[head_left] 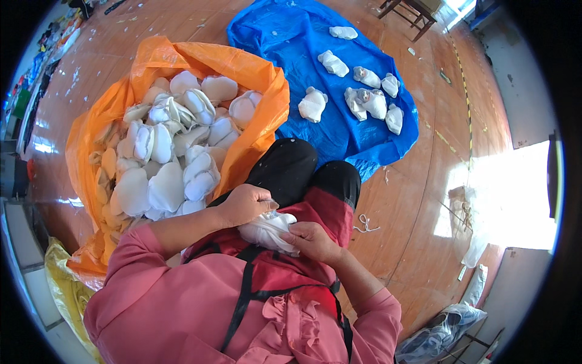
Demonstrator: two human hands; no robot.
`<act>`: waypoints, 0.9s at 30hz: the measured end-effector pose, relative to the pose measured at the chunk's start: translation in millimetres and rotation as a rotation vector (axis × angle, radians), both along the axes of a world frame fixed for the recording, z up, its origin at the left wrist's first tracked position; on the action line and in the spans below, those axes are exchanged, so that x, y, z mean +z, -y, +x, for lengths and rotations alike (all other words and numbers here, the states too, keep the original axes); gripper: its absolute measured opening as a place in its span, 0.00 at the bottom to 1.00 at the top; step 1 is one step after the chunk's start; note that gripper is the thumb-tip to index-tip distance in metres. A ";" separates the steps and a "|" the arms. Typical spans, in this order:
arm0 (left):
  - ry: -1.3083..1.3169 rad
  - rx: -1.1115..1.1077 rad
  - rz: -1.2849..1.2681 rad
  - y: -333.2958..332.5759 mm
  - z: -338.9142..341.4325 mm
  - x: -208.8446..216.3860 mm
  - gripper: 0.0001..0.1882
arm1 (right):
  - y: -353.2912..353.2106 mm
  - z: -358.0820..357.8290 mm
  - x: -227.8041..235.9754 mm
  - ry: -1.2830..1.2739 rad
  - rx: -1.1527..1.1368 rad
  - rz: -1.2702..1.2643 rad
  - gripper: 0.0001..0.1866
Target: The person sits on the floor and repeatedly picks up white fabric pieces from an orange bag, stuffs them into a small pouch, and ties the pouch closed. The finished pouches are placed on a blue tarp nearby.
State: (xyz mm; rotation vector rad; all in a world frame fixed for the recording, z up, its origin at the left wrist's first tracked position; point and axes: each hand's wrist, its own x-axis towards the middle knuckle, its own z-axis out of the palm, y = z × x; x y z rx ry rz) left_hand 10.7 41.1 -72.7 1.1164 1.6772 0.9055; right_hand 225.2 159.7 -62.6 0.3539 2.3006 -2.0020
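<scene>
On my lap, over a red apron (330, 209), lies a soft white cloth bundle (264, 233) with twisted folds. My left hand (245, 205) is closed at its upper edge, thumb and fingers pinched together on the fabric. From the right, my right hand (315, 240) grips the bundle's side between thumb and fingers. At my left stands an open orange sack (276, 91) full of white and cream rounded padded pieces (165, 187), many nested in stacks. Ahead of my knees, several knotted-looking white bundles (313, 105) rest on a blue sheet (285, 36).
A wooden chair (407, 15) stands at the far right. A yellow sack (63, 285) lies at the lower left, and clear plastic bags (445, 330) are at the lower right. A white string (365, 224) lies on the reddish floor (400, 242). Assorted clutter lines the far left wall.
</scene>
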 end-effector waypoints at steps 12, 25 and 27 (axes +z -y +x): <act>-0.176 -0.174 0.418 5.7 -6.7 27.3 0.10 | -4.8 -22.8 6.6 0.122 -0.192 -0.170 0.14; -0.300 0.099 0.378 7.3 3.7 9.2 0.07 | -0.4 -31.1 -6.5 -0.386 -0.190 0.554 0.14; -0.274 0.155 0.327 8.0 5.4 3.7 0.08 | 1.2 -31.9 -6.1 -0.389 -0.203 0.571 0.14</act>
